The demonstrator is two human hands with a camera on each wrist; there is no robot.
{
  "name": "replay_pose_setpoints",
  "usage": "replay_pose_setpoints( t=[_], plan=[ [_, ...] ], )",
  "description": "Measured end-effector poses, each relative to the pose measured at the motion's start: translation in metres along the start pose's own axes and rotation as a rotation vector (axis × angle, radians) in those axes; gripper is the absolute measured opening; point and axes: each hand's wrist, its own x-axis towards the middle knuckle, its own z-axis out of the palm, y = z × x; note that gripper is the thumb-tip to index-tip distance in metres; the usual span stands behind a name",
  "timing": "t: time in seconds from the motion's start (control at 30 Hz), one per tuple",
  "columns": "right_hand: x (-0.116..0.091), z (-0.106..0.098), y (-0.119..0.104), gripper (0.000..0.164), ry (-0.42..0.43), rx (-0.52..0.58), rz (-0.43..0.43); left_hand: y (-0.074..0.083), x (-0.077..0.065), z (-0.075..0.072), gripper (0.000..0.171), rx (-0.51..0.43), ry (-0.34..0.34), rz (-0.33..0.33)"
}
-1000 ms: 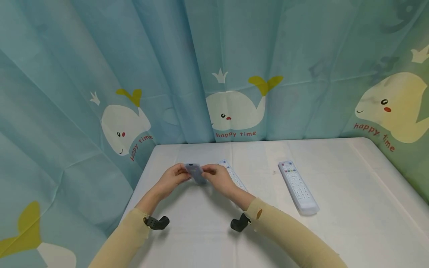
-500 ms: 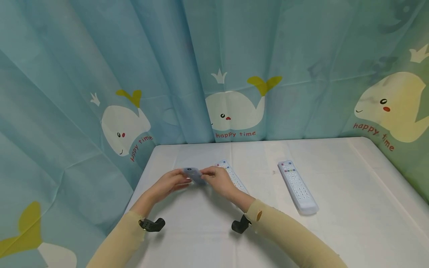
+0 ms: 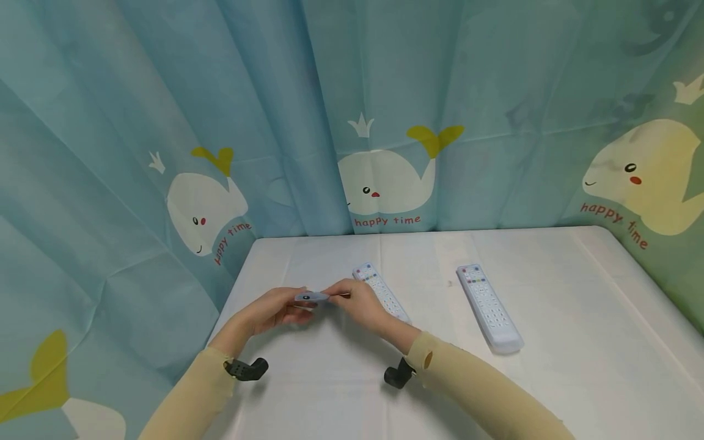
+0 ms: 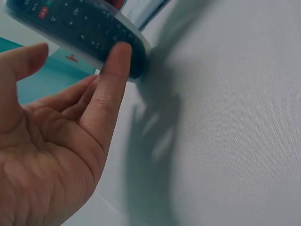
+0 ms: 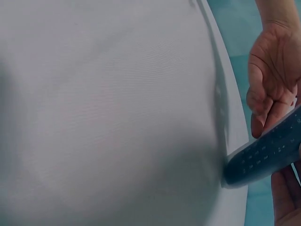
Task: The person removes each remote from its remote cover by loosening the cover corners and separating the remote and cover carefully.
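A remote control (image 3: 311, 297) in a translucent cover is held above the table between the two hands, seen nearly end-on in the head view. Its dark keypad faces the camera in the left wrist view. My right hand (image 3: 357, 305) pinches its right side between thumb and fingers. My left hand (image 3: 275, 310) is at its left, fingers mostly extended; in the left wrist view one fingertip (image 4: 120, 54) overlaps the keypad end, while the thumb stands apart. In the right wrist view, the remote partly hides the left fingers.
Just beyond my right forearm lies a second covered remote control (image 3: 382, 293), keys up. A third remote control (image 3: 489, 308) lies farther right on the white table (image 3: 583, 342). A whale-print curtain (image 3: 495, 122) hangs behind the table.
The held remote has tipped from showing its broad back to nearly edge-on and come slightly lower. My left hand's grip has loosened and its fingers have spread; my right hand still holds the remote.
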Motion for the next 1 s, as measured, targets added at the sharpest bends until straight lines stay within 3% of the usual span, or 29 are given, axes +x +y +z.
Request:
replay_pose_setpoints(
  t=[0.17,0.33,0.5,0.7,0.83,0.93,1.0],
  plan=[
    [-0.005,0.001,-0.001,0.015,-0.052,-0.007,-0.019,0.001,0.0,0.001,0.041,0.01,-0.013,-0.043],
    [-0.01,0.003,-0.002,0.016,-0.093,-0.03,-0.05,0.0,-0.001,0.001,0.047,0.019,-0.045,-0.063],
    [-0.014,0.005,-0.003,0.016,-0.107,-0.056,-0.069,-0.003,-0.001,0.001,0.056,0.058,-0.026,-0.096],
    [-0.019,0.009,-0.001,0.016,-0.084,-0.112,-0.033,-0.007,-0.002,0.0,0.058,0.043,-0.033,-0.121],
    [-0.022,0.011,0.0,0.035,-0.037,-0.058,0.069,-0.009,-0.003,0.0,0.056,0.017,-0.038,-0.135],
    [-0.023,0.014,-0.001,0.057,-0.008,0.078,0.233,-0.01,-0.003,0.0,0.056,0.005,-0.038,-0.146],
    [-0.023,0.017,-0.001,0.07,0.005,0.224,0.343,-0.01,-0.004,0.001,0.055,0.0,-0.042,-0.155]
  ],
)
